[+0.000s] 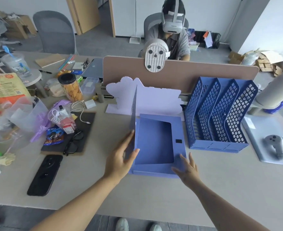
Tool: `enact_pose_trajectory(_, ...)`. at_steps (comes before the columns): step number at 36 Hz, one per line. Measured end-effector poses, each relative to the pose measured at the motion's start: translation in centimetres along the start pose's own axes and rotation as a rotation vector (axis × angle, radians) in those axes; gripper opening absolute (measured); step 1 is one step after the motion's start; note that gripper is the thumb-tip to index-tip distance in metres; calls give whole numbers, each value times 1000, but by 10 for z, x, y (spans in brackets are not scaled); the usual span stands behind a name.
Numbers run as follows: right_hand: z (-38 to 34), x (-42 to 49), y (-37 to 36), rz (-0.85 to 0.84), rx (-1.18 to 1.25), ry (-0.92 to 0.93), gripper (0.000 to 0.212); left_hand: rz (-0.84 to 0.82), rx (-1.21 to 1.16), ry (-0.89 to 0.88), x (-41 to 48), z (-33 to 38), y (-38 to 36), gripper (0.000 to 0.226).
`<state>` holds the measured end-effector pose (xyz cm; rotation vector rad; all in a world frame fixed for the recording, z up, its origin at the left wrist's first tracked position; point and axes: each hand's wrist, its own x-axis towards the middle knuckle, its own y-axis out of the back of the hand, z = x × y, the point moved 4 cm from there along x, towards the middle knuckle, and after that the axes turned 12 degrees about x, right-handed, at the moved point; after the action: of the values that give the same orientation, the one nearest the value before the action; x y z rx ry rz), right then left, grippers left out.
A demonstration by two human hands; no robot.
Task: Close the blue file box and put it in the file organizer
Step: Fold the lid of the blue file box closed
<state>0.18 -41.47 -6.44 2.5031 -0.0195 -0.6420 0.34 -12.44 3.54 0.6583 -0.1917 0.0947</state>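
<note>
1. Centrally on the worktop (154,194), the blue file box (155,145) lies flat and open, its lid (133,112) standing nearly upright along the left edge.
2. At that lid's near end, the left hand (122,157) rests with fingers spread wide, thumb on the inner face; its grip is not closed round it.
3. Flat on the box's near right corner, the right hand (187,169) is open, holding nothing.
4. Just right of the box stands the blue file organizer (219,117), its slots empty.
</note>
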Motion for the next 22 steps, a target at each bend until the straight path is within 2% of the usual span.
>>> enact_pose_trajectory(3, -17, 6, 10, 54, 63, 11, 70, -88, 63, -112, 2, 12, -21, 64)
enact_pose_trajectory(6, -47, 10, 16, 42, 302, 64, 51, -215, 99, -180, 5, 14, -43, 63)
enact_pose_trajectory(8, -67, 8, 18, 0, 430, 65, 38, -222, 113, -155, 13, 7, -53, 60)
enact_pose_trajectory(10, -81, 6, 22, -19, 518, 54, 26, -167, 127, -61, 27, -3, -61, 62)
enact_pose_trajectory(12, -91, 4, 26, -17, 593, 53, 27, -147, 175, 81, 42, -15, -67, 74)
enact_pose_trajectory(15, -98, -2, 29, -7, 624, 68, 37, -225, 272, 321, 57, -28, -75, 100)
enact_pose_trajectory(18, -92, -5, 31, 28, 598, 76, 36, -316, 305, 525, 60, -37, -82, 125)
enact_pose_trajectory(22, -78, -8, 34, 43, 531, 81, 36, -365, 310, 672, 62, -57, -95, 136)
